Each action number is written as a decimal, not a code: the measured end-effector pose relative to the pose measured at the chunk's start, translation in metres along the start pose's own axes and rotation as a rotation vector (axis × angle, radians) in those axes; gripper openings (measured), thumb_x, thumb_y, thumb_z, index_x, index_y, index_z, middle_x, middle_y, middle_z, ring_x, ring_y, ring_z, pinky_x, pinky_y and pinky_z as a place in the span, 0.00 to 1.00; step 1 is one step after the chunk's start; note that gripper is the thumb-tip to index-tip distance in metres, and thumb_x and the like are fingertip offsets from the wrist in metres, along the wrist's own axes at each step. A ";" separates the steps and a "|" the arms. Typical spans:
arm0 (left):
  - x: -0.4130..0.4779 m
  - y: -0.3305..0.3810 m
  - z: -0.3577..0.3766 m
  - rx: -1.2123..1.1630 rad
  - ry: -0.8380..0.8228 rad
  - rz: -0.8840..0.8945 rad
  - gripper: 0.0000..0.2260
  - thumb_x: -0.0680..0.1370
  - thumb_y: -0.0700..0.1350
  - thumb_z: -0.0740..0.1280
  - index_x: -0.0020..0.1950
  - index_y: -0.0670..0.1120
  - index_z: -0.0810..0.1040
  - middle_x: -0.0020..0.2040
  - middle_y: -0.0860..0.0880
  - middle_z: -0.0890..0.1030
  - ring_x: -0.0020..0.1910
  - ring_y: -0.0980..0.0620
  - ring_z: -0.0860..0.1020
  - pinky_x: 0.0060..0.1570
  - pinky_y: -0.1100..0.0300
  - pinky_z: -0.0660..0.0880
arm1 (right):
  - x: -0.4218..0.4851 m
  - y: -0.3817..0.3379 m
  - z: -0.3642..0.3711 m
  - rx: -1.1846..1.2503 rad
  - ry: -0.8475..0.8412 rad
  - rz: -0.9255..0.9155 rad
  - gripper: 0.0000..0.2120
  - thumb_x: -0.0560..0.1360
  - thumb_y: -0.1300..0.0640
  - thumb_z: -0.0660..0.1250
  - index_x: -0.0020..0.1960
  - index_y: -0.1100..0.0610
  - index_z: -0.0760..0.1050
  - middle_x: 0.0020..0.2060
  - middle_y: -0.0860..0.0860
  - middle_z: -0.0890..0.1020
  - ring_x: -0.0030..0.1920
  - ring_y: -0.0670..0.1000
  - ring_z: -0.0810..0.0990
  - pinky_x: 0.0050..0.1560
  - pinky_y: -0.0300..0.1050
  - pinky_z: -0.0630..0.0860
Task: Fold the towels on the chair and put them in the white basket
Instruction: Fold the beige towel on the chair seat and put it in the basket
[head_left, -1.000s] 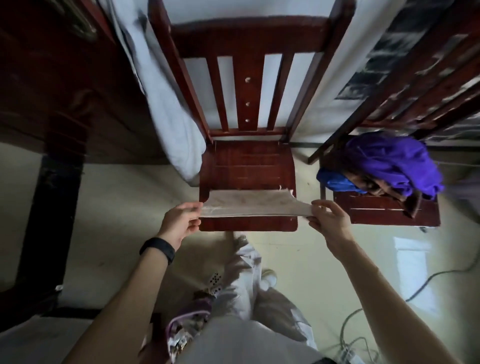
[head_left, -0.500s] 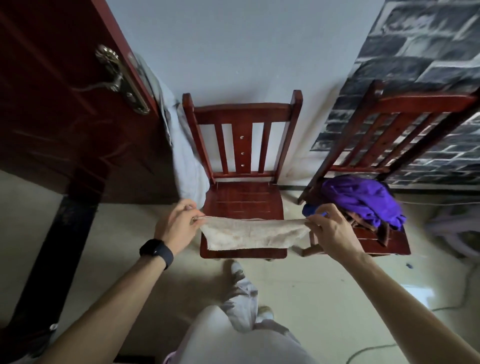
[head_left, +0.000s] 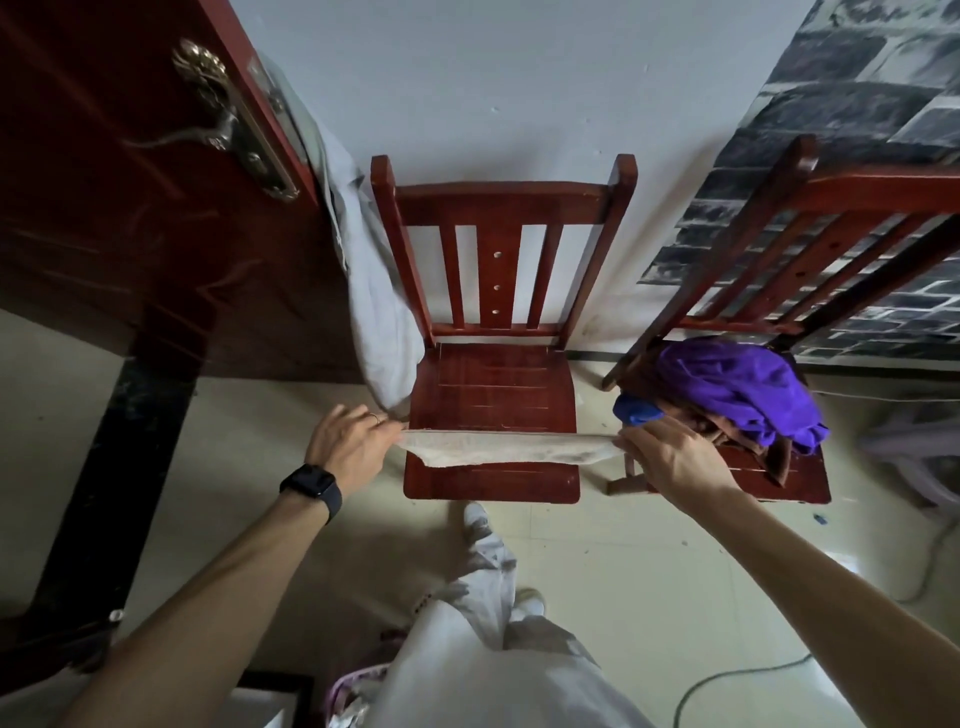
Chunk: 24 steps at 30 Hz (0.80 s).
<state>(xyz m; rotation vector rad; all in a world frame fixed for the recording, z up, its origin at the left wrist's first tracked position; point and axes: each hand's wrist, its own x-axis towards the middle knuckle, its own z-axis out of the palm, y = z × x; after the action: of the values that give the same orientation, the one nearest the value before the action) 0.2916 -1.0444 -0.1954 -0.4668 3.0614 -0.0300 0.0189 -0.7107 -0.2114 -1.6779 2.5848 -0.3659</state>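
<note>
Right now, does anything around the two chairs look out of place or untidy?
The heap of towels on the right chair is crumpled, and its brown towel droops over the seat's front edge. The grey cloth hanging by the door sags against the left chair's seat corner. Nothing looks spilled or broken.

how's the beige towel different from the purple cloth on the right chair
The beige towel is held taut as a narrow strip between left hand and right hand; the purple cloth lies crumpled in a heap. The towel is over the middle red wooden chair; the purple cloth rests on the right chair.
</note>
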 end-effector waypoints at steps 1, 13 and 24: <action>0.005 -0.002 0.004 0.015 -0.028 -0.017 0.08 0.66 0.41 0.79 0.40 0.48 0.83 0.34 0.49 0.83 0.34 0.45 0.78 0.35 0.55 0.71 | 0.007 0.005 0.004 -0.015 -0.039 -0.027 0.08 0.75 0.52 0.73 0.47 0.57 0.80 0.34 0.50 0.75 0.35 0.54 0.75 0.28 0.46 0.76; 0.110 -0.043 0.023 0.028 -0.190 -0.169 0.12 0.77 0.43 0.65 0.58 0.52 0.80 0.53 0.50 0.83 0.55 0.46 0.78 0.51 0.52 0.69 | 0.134 0.023 0.013 -0.200 -0.287 0.116 0.08 0.72 0.58 0.76 0.47 0.59 0.80 0.39 0.55 0.81 0.42 0.59 0.81 0.32 0.53 0.81; 0.113 -0.047 0.067 0.029 -0.112 -0.074 0.05 0.69 0.44 0.77 0.39 0.49 0.82 0.35 0.50 0.81 0.37 0.44 0.78 0.36 0.54 0.70 | 0.133 0.022 0.060 -0.296 -0.340 0.167 0.15 0.58 0.63 0.83 0.38 0.59 0.78 0.33 0.54 0.77 0.35 0.58 0.78 0.24 0.45 0.71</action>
<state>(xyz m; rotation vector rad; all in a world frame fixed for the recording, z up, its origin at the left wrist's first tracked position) 0.2005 -1.1240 -0.2658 -0.5595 2.9295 -0.0489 -0.0467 -0.8327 -0.2617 -1.4241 2.5807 0.2986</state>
